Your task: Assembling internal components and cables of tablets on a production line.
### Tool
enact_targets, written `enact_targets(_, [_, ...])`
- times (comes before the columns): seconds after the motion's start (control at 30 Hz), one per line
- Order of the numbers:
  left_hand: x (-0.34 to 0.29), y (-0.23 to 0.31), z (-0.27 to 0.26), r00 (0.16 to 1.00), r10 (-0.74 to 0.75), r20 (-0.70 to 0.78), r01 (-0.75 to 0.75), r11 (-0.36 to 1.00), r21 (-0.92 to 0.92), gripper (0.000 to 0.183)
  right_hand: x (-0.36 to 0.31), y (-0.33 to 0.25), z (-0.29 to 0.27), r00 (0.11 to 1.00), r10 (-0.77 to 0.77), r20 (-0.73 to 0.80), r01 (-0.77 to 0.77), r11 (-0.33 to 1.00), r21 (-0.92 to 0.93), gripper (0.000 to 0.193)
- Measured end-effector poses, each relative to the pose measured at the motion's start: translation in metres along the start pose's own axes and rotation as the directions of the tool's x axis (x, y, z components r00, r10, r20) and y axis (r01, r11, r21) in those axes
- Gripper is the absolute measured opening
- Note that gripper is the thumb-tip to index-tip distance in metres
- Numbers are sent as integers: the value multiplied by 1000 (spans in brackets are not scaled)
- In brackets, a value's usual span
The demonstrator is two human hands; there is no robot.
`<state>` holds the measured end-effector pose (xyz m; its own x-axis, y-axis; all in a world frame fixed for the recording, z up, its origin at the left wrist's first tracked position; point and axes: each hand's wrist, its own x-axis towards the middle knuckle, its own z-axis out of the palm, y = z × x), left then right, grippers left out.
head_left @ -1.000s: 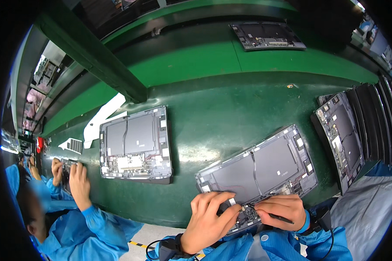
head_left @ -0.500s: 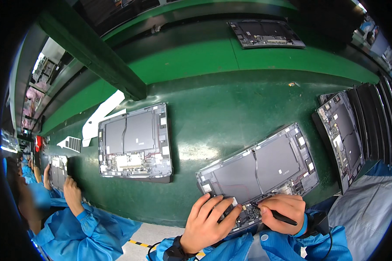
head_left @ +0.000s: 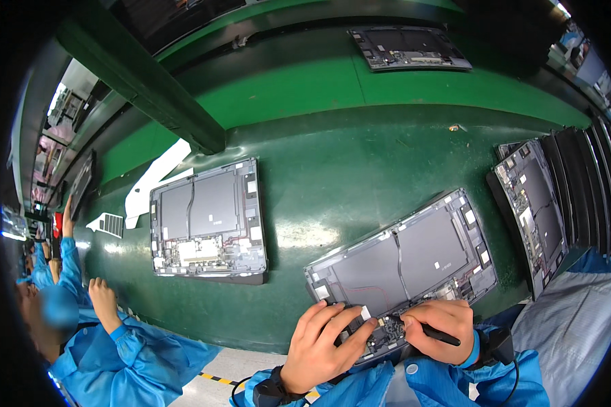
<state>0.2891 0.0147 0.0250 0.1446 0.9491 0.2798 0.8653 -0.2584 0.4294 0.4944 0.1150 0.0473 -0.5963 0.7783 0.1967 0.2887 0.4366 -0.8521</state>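
Observation:
In front of me an opened tablet-like device (head_left: 428, 251) lies tilted on the green bench, its large dark battery and circuit board (head_left: 387, 332) exposed. My left hand (head_left: 324, 342) rests on its near left edge, fingers apart and bent, the fingertips touching the device beside the board. My right hand (head_left: 441, 329) grips a slim black pen-like tool (head_left: 440, 334) whose tip points down at the board. The tip is too small to make out, and my fingers hide part of the board.
A second opened device (head_left: 207, 210) lies left on the bench (head_left: 299, 176), by white sheets (head_left: 157, 180). Another (head_left: 540, 210) leans against black panels (head_left: 580, 183) at right; one (head_left: 411, 51) sits at the back. A green post (head_left: 142, 81) crosses far left. A co-worker (head_left: 115, 353) sits left.
My right hand has shifted only slightly over the board; my left hand stays put. The co-worker's device has gone from the bench to the raised area at far left, one arm stretched toward it.

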Motion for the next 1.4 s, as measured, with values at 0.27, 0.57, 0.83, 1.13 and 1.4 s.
enact_targets(0.27, [-21, -5, 0, 998, -36, -52, 35, 999, -14, 35, -3, -4, -2, 999, 37, -17, -38, 999, -15, 9])
enact_targets(0.57, [-20, -16, -9, 996, -53, -71, 54, 998, 19, 32, 10, -2, 11, 995, -95, 23, 91, 986, 140, 11])
enact_targets(0.83, [-14, -3, 12, 970, 67, -236, -115, 974, -197, 30, -14, -16, -9, 984, 122, 127, -120, 993, -22, 19])
enact_targets(1.13, [-23, -4, 32, 962, 135, -238, -164, 981, -105, 43, -14, 3, -11, 985, 14, 169, 27, 970, -241, 18])
enact_targets(1.4, [-31, -19, -11, 975, -38, -219, 22, 997, -71, 26, 25, -9, 24, 954, -237, 186, 231, 971, 55, 14])
